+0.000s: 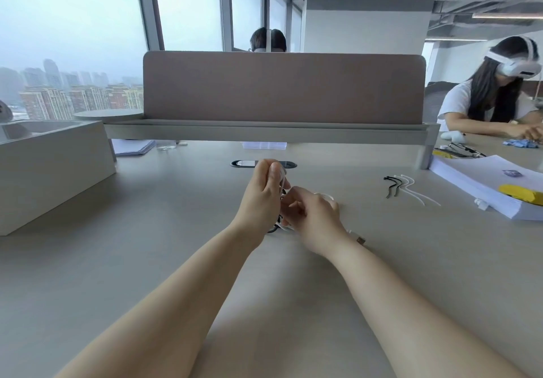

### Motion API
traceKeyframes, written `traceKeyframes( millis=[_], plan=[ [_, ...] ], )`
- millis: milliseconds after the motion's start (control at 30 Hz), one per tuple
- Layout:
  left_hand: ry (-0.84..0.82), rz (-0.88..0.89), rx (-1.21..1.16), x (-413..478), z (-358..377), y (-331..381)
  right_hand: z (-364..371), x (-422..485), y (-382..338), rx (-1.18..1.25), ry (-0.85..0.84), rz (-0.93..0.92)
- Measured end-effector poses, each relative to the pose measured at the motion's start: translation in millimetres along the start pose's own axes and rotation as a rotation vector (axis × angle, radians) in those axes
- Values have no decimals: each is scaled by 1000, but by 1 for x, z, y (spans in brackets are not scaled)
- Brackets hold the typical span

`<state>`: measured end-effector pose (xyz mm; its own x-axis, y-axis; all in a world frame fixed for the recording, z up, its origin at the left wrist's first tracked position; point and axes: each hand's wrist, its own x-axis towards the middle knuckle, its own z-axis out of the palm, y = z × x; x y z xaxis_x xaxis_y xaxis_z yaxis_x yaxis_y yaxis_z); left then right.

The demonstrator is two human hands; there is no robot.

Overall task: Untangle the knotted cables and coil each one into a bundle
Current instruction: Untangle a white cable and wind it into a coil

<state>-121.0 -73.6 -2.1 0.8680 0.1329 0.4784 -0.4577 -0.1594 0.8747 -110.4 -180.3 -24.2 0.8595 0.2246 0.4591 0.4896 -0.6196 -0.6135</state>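
Left hand [261, 198] and right hand [312, 216], close together, pinch the knotted cables [277, 226]; loosening loops gently should beat yanking.

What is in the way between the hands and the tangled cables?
Nothing visible is in the way. The left hand and the right hand already hold the tangled cables between them over the table. The loose ties lie off to the right, apart from the hands.
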Motion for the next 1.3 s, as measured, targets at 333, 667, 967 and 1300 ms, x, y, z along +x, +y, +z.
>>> traceKeyframes(
  millis=[333,667,967,1300],
  plan=[
    [133,7,-65,8,-3,-1,3,-1,0,-38,-39,-57],
    [131,-99,-45,15,-18,0,-5,0,3,66,-54,-99],
    [-259,-125,81,6,-8,-6,-19,7,9,328,304,-126],
    [-461,-335,-43,-1,-4,1,-22,10,12,415,339,-67]
  ],
)
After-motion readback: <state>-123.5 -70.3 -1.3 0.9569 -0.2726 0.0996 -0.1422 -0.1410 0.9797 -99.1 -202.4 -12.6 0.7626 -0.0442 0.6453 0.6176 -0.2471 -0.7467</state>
